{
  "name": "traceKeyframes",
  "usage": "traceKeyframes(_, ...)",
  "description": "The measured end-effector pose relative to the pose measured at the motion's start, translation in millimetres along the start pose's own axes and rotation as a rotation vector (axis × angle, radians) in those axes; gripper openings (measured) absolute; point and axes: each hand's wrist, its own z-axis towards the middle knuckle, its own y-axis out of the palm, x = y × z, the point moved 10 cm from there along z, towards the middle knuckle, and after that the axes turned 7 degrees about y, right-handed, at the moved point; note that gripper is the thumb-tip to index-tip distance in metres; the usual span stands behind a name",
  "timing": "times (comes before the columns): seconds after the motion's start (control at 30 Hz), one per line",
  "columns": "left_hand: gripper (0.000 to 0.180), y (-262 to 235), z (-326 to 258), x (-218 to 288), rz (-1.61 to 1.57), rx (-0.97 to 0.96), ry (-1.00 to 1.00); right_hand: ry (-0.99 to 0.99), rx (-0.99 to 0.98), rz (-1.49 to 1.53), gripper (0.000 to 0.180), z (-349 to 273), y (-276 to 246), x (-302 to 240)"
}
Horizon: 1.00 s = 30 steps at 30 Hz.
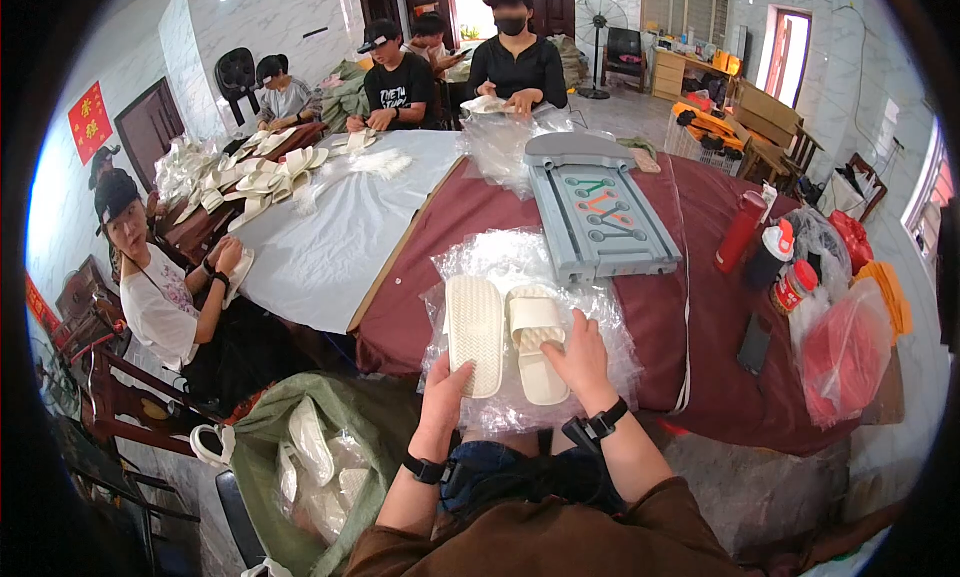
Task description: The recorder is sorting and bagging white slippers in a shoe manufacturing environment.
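Pinching a sole-up slipper (475,322) and strap-up slipper (537,317) by their sides, likely baring both faces, left hand (443,392) and right hand (582,359) work near the desk's (657,362) near edge.

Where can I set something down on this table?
Bare maroon cloth lies between the white cord and dark phone; another free patch is the white sheet between the slipper heap and wooden edging. Crowded: the clear bags beneath the left hand, right hand and their slippers, and the right side with red bottle, jar and pink bag.
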Motion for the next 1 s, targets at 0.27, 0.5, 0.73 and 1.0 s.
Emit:
traceKeyframes(0.27,0.051,31.6,-11.9,11.8,-0.836,-0.025,-0.272,0.167,-0.212,0.229,0.056,2.3,15.9,17.2)
traceKeyframes(0.5,0.049,86.2,-18.1,-0.5,-1.31,-0.329,-0.629,0.051,-0.127,0.028,0.03,19.2,30.4,17.0)
traceKeyframes(0.73,0.056,102.9,-16.9,-40.2,-1.413,-0.269,-0.859,0.125,0.013,-0.002,0.019,30.8,-7.1,34.5)
traceKeyframes(1.0,0.061,93.1,-27.2,-76.6,-1.084,-0.109,-0.927,-0.073,0.222,0.066,0.028,13.4,-41.4,6.5)
